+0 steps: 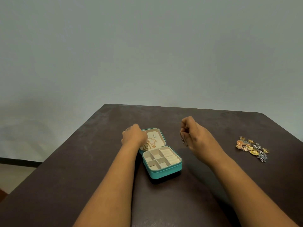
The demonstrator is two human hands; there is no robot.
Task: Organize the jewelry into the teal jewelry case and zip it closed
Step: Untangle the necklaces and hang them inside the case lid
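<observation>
A dark brown table [82, 161] fills the lower half of the view, with a plain pale grey-green wall [147, 46] behind its far edge. Near the middle of the table sits the teal jewelry case [164, 171], open, its lid [161, 140] laid back on the far side. The near half shows cream-lined square compartments [154, 158] on the left and a row of ring rolls [170, 155] on the right. A gold chain [151, 143] lies tangled on the lining of the lid, beside a small pale tab. Far to the right, well apart from the case, a loose pile of jewelry [252, 149] in gold, orange and silver tones rests on the table. Two bare forearms reach in from the near edge. The left hand [133, 135] sits over the far left corner of the lid and hides that corner; its fingers curl downward at the chain, but whether they actually grip it cannot be told from this angle. The right hand [195, 135] hangs above the table just to the right of the case, not touching it, with fingers curled inward and the fingertips pinched on a small dark dangling piece [182, 139], too small to identify.
</observation>
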